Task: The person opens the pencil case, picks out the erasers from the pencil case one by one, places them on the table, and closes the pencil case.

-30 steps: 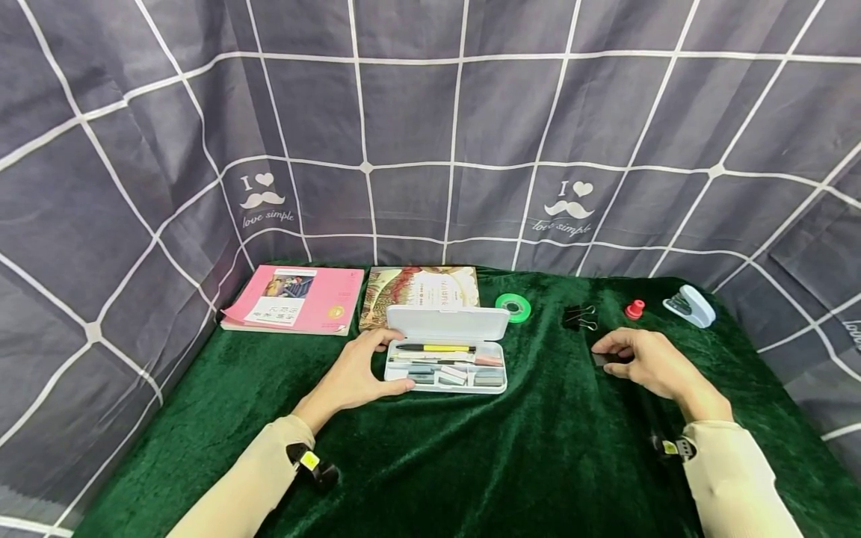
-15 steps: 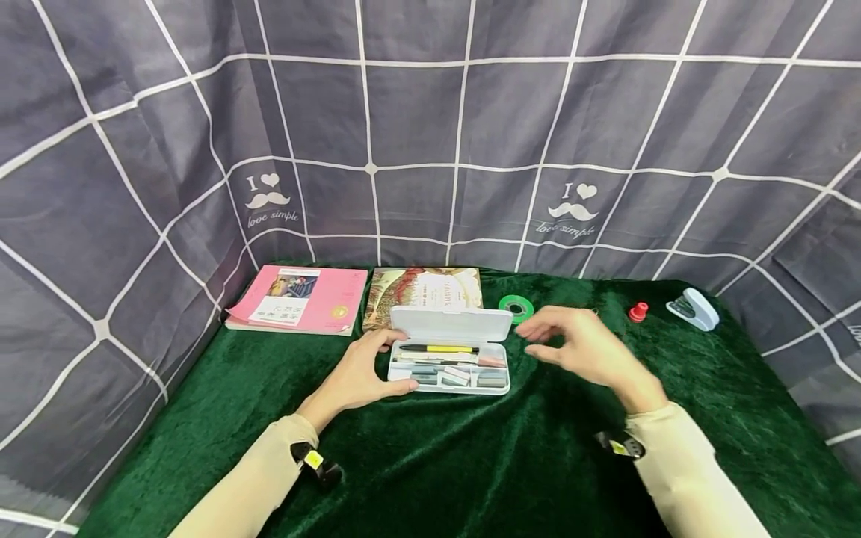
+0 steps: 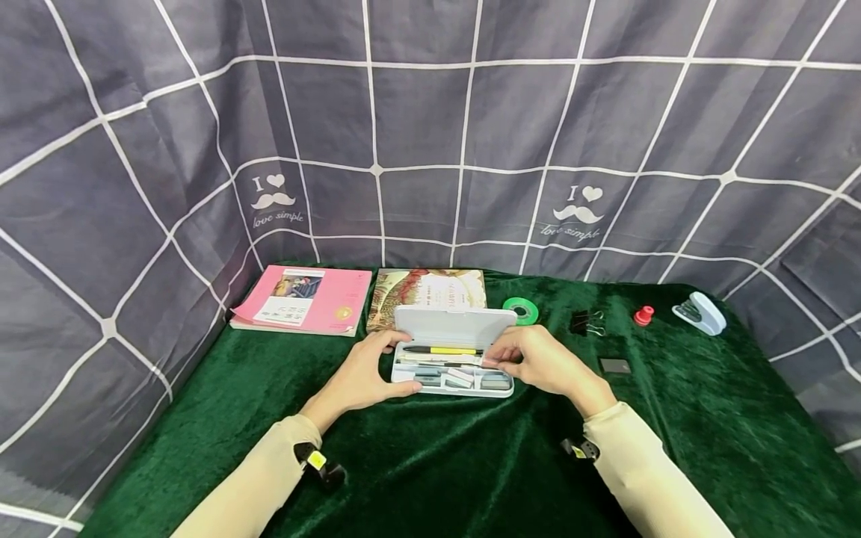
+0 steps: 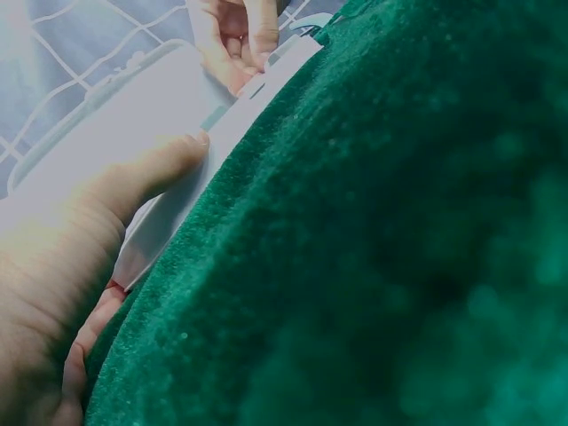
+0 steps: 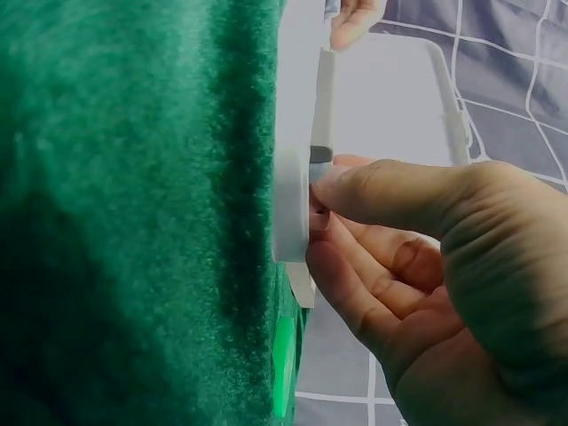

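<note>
We have an open white pencil case (image 3: 460, 391) at the centre of the green velvet cloth (image 3: 417, 478), its lid (image 3: 444, 323) tipped up towards 12 o'clock. The left hand (image 3: 366, 368) grips the case at its 9 o'clock end, thumb on the front edge and fingers round behind. The right hand (image 3: 541, 360) is at the 3 o'clock end, thumb and fingers drawn close together about a pinkish item (image 3: 489, 363) in the long rear compartment; we cannot tell whether they pinch it or only touch it.

Beside that item lies a yellow-and-black pen (image 3: 447, 350), and small pieces sit in the front compartments. Taking the case as our dial, a dark flat rectangle (image 3: 615, 365) rests on the cloth at 3 o'clock, a black binder clip (image 3: 587, 322) between 2 and 3, and a green tape roll (image 3: 521, 310) near 2.

We judge the step in hand to be handling one of the case's contents while the other hand steadies it. The next move, as we read it, calls for a sure fingertip hold at that crowded end, a steady left grip, and fingers kept off the raised lid.
</note>
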The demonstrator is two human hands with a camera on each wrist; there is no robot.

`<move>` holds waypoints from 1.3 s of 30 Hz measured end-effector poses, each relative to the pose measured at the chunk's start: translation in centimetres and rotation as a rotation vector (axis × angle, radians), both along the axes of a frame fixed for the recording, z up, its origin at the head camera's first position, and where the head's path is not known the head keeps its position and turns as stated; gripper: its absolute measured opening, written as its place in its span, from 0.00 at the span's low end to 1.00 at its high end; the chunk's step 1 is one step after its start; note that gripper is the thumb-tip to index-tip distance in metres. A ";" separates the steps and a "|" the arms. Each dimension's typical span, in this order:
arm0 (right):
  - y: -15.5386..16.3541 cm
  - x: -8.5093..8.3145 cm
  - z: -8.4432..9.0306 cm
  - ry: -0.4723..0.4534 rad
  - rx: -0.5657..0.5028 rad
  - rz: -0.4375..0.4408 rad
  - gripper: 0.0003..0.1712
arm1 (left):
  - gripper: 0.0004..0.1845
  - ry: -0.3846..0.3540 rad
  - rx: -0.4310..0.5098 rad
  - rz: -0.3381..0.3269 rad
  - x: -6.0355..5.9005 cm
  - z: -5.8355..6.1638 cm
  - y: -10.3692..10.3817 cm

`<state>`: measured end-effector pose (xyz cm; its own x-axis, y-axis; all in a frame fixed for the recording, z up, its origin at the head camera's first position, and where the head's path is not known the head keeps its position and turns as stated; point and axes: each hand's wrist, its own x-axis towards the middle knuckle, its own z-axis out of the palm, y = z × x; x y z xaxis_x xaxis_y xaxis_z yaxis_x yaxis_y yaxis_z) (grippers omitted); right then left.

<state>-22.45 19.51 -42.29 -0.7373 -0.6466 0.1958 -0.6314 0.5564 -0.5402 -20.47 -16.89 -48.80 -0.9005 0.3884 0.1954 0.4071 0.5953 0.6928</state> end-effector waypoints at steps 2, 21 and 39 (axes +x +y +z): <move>0.0 0.0 0.0 -0.009 0.002 -0.008 0.09 | 0.43 0.000 -0.001 -0.001 0.0 0.0 0.0; 7.6 3.0 4.5 0.298 -0.089 -0.148 0.26 | 0.42 0.005 0.000 -0.006 0.1 0.1 0.1; 16.8 6.2 -1.4 0.238 0.000 -0.313 0.27 | 0.42 -0.007 -0.002 0.002 0.2 0.2 0.0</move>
<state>-16.23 36.33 -43.70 -0.8330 -0.3975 0.3850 -0.5386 0.7417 -0.3997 -20.30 -16.93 -48.56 -0.9026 0.3873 0.1882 0.4011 0.5972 0.6946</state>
